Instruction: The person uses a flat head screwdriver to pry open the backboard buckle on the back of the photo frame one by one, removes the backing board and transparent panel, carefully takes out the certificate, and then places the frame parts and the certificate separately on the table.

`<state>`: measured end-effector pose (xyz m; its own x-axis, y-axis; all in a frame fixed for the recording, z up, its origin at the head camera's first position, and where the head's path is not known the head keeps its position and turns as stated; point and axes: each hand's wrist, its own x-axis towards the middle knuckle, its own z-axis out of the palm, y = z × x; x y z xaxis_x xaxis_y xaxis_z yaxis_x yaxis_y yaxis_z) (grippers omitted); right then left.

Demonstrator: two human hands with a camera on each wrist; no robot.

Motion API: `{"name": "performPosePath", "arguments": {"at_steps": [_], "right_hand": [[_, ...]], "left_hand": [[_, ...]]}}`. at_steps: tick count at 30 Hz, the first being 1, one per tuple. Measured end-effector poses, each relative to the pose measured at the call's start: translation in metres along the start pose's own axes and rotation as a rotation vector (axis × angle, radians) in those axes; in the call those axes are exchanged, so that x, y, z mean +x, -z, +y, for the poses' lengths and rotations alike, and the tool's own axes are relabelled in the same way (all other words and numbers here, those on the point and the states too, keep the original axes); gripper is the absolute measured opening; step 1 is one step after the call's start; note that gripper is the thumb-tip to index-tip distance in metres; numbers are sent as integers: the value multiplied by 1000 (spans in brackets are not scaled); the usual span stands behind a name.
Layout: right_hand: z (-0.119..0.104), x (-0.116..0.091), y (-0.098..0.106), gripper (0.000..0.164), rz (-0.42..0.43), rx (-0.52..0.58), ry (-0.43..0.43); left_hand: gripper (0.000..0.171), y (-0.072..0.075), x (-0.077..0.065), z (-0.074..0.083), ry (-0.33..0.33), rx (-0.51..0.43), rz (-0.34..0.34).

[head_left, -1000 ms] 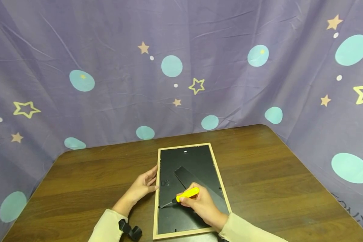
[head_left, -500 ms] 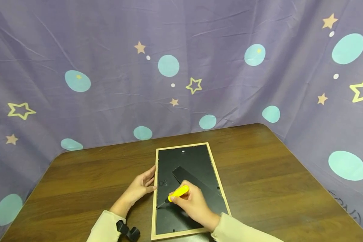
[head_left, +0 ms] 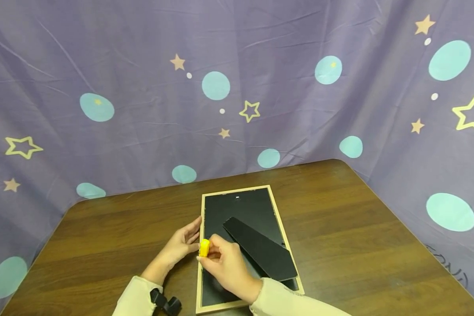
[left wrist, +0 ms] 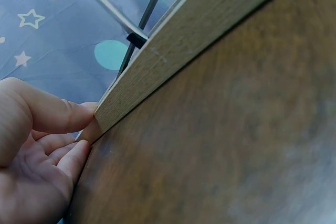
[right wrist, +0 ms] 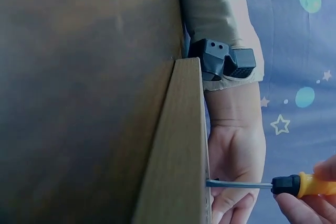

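Observation:
A picture frame [head_left: 279,210] with a pale wooden border lies face down on the table, its black backing board [head_left: 217,206] upward. The black stand leg [head_left: 260,250] slants across the board. My right hand [head_left: 229,267] grips the yellow handle of a screwdriver [head_left: 204,248], held nearly upright over the frame's left edge. In the left wrist view its metal shaft [left wrist: 107,3] meets a small black tab [left wrist: 137,40] at the inner side of the border. My left hand [head_left: 178,245] rests thumb and fingertips against the frame's left side.
The dark wooden table [head_left: 351,237] extends around the frame. A purple curtain [head_left: 158,109] with stars and dots hangs behind and at both sides. A black wrist mount [head_left: 166,302] sits on the left sleeve.
My right hand has moved left with the screwdriver and tipped its handle from slanting to nearly upright. The stand leg now shows lifted from the board. The left hand keeps its place on the frame.

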<state>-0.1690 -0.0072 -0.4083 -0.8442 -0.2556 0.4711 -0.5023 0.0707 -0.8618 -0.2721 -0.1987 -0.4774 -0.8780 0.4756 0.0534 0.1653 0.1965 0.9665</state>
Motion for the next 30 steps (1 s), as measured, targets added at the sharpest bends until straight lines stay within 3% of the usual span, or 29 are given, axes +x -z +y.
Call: {"name": "performPosePath", "arguments": {"at_steps": [11, 23, 30], "right_hand": [[2, 4, -9, 16, 28, -55, 59], [13, -4, 8, 14, 51, 102, -42], [14, -10, 32, 18, 77, 165, 1]], "left_hand": [[78, -2, -1, -2, -15, 7, -13], [77, -1, 1, 1, 12, -4, -8], [77, 0, 1, 1, 2, 13, -1]]}}
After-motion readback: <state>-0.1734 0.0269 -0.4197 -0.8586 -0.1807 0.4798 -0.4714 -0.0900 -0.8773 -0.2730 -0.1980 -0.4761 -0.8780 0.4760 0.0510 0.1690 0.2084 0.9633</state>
